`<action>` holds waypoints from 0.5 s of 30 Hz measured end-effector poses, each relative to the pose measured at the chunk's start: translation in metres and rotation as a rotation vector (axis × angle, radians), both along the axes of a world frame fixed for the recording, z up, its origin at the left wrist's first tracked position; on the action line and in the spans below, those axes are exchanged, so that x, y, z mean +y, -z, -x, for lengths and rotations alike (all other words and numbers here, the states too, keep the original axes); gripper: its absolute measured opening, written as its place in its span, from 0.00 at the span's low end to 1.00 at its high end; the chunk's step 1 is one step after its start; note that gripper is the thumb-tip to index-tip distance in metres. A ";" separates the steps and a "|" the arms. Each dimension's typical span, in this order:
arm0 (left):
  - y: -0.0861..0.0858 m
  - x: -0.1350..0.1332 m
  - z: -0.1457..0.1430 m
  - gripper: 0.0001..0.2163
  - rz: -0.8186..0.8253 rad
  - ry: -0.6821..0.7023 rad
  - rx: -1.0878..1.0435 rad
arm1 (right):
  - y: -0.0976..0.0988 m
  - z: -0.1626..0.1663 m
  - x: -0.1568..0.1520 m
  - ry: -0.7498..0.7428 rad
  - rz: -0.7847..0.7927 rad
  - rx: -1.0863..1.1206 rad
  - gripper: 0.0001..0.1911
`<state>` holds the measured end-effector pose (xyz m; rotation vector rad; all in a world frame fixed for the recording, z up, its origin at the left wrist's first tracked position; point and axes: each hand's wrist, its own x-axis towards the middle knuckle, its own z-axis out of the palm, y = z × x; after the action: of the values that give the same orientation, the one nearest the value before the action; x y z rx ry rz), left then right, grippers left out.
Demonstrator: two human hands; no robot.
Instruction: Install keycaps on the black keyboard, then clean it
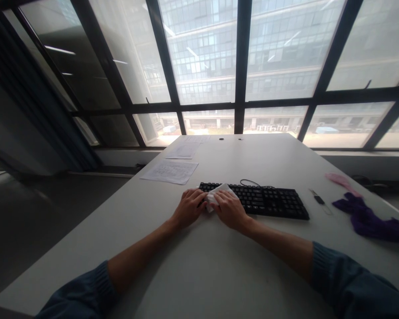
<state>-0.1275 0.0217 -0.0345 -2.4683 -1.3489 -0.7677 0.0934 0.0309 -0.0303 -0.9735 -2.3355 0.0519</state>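
Observation:
A black keyboard (269, 200) lies across the white table (193, 266), its cable looping behind it. My right hand (231, 209) presses a white wipe (217, 195) onto the keyboard's left end, fingers closed over it. My left hand (189, 206) rests at the keyboard's left edge, its fingers curled and touching the same wipe. Both forearms are bare with dark blue sleeves pushed up.
Printed paper sheets (170, 171) lie at the table's far left, more (183, 150) behind them. A small dark stick-like item (319, 199), a purple cloth (369, 219) and a pink item (341, 180) sit at the right. Large windows (219, 66) stand beyond the table.

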 end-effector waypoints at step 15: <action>-0.004 0.000 0.001 0.14 -0.019 -0.027 -0.040 | 0.014 0.002 0.006 0.064 0.054 -0.147 0.35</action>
<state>-0.1284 0.0215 -0.0303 -2.4273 -1.3792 -0.8248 0.0918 0.0367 -0.0446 -1.1112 -2.4455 0.0183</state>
